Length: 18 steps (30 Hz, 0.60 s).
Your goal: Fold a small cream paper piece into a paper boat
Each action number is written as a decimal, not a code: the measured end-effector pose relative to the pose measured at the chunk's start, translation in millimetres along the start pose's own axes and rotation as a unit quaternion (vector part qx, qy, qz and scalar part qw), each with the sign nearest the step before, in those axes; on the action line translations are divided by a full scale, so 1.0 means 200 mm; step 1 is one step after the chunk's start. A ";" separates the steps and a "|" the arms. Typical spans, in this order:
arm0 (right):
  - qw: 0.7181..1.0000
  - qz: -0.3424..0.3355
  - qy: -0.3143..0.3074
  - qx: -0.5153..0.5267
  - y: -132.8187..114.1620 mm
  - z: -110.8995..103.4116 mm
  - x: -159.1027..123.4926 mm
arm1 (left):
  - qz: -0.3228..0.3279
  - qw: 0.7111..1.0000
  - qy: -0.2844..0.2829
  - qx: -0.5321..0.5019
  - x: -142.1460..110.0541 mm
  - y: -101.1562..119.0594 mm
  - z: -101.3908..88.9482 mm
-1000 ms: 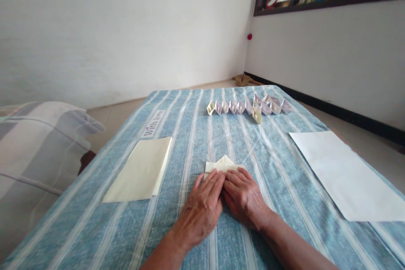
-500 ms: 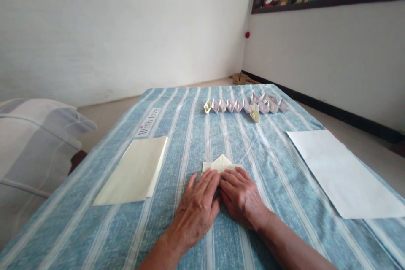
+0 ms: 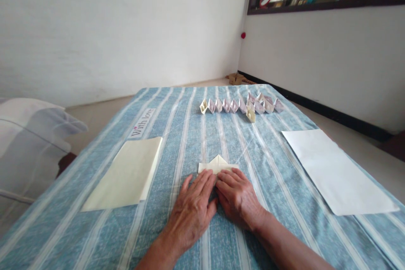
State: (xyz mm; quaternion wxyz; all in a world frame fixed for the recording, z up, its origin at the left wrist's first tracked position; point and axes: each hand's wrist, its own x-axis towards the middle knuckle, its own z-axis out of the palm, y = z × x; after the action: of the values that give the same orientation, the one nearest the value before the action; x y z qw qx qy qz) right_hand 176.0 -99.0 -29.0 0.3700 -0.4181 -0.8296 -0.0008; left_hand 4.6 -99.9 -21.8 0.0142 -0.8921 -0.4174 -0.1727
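Note:
My left hand [image 3: 193,206] and my right hand [image 3: 237,197] lie side by side, fingers stretched flat, pressing down on a partly folded cream paper [image 3: 218,164] on the blue striped cloth [image 3: 190,126]. Only the paper's far edge with a pointed peak shows beyond my fingertips; the near part is hidden under both hands. A row of several small folded paper boats [image 3: 240,104] stands at the far end of the cloth.
A stack of cream sheets [image 3: 125,175] lies to the left of my hands. White sheets [image 3: 332,171] lie to the right near the cloth's edge. A striped pillow [image 3: 28,135] sits at far left. White walls and a window sill stand behind.
The view has drifted a little to the right and down. Both hands stay flat on the folded paper, with hardly any movement.

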 end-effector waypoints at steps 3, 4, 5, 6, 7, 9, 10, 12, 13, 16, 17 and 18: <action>1.000 0.004 -0.005 0.000 0.00 0.00 0.00 | -0.007 1.000 -0.007 0.010 0.00 0.00 0.00; 1.000 0.004 -0.006 0.000 0.00 0.00 0.00 | -0.009 1.000 -0.010 0.012 0.01 0.00 0.00; 1.000 0.004 -0.007 0.001 0.00 -0.01 0.00 | -0.010 1.000 -0.012 0.014 0.01 0.00 -0.01; 1.000 0.003 -0.008 0.001 0.00 -0.01 0.01 | -0.012 1.000 -0.013 0.015 0.01 0.00 -0.01; 1.000 0.003 -0.009 0.002 0.00 -0.01 0.01 | -0.013 1.000 -0.014 0.015 0.01 0.00 -0.01; 1.000 0.003 -0.011 0.004 0.00 -0.01 0.01 | -0.015 1.000 -0.017 0.015 0.02 0.00 -0.02; 1.000 0.003 -0.011 0.006 0.00 -0.01 0.01 | -0.016 1.000 -0.019 0.014 0.02 0.00 -0.02; 1.000 0.003 -0.015 0.009 0.00 -0.02 0.01 | -0.018 0.999 -0.023 0.015 0.02 0.00 -0.03; 1.000 0.002 -0.016 0.009 0.00 -0.02 0.01 | -0.021 0.999 -0.025 0.016 0.03 0.00 -0.03; 1.000 0.002 -0.021 0.006 0.00 -0.02 0.00 | -0.027 0.999 -0.031 0.017 0.03 0.01 -0.03; 1.000 0.001 -0.023 0.004 0.00 -0.02 0.00 | -0.029 0.999 -0.032 0.016 0.03 0.01 -0.04; 1.000 0.001 -0.023 0.001 0.00 -0.01 0.00 | -0.029 0.999 -0.033 0.015 0.03 0.01 -0.04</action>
State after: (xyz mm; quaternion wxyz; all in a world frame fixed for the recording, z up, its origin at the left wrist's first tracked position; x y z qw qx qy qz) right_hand 176.9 -100.0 -26.8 0.3511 -0.4181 -0.8377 0.0100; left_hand 7.9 -98.0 -12.6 0.0090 -0.8843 -0.4463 -0.1367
